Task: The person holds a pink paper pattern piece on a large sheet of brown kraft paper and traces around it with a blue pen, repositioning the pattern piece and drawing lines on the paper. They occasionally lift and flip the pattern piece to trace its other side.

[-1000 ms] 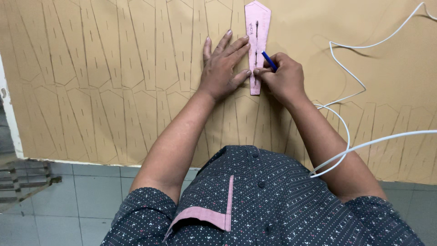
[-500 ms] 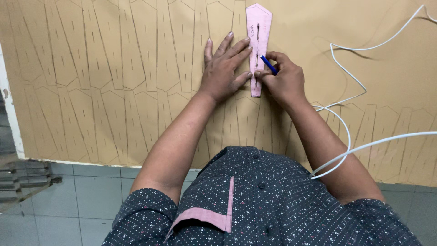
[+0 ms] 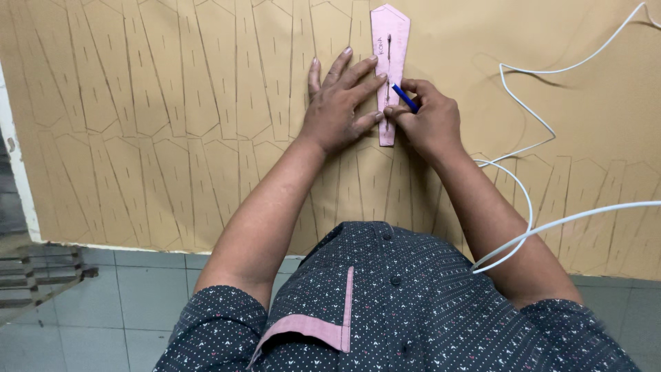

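A long pink template (image 3: pixel 390 48) with a pointed far end lies on a tan sheet (image 3: pixel 172 124) covered with traced outlines of the same shape. My left hand (image 3: pixel 337 107) presses flat on the sheet, its fingertips resting on the template's left edge. My right hand (image 3: pixel 427 117) grips a blue pen (image 3: pixel 405 97) with its tip at the slot in the lower part of the template.
A white cable (image 3: pixel 537 138) loops over the sheet on the right and passes over my right forearm. The sheet's near edge (image 3: pixel 124 246) overhangs a grey tiled floor (image 3: pixel 131 303). A stack of dark slats (image 3: pixel 34 275) sits at lower left.
My right hand and the pen have slid slightly down along the template toward me. The left hand stays pressed in place.
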